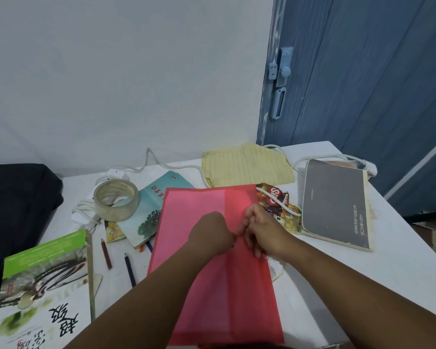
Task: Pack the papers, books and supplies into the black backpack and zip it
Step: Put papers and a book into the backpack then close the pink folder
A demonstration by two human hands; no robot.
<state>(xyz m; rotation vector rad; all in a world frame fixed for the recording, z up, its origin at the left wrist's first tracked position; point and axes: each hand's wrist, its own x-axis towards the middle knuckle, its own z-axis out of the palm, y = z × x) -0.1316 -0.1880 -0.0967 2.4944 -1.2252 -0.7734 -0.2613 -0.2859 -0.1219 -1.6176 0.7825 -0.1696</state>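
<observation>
Here the white table [393, 250] carries a black backpack [18, 212] at its left edge, and a red folder [212, 285] lies from the middle to the near edge. A green book [45, 280] sits at the near left corner, a grey book [335, 202] toward the right edge, and a tape roll [115, 199] near the far edge. Both hands meet over the folder's middle, the left hand [210, 234] and right hand [259, 229] with fingers curled, seemingly pinching its flap edge.

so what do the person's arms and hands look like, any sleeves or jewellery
Both forearms are bare up to the frame edge, with no sleeves in view. The left hand and right hand are bare: no gloves, and no watch, bracelet or rings that the picture shows.
</observation>
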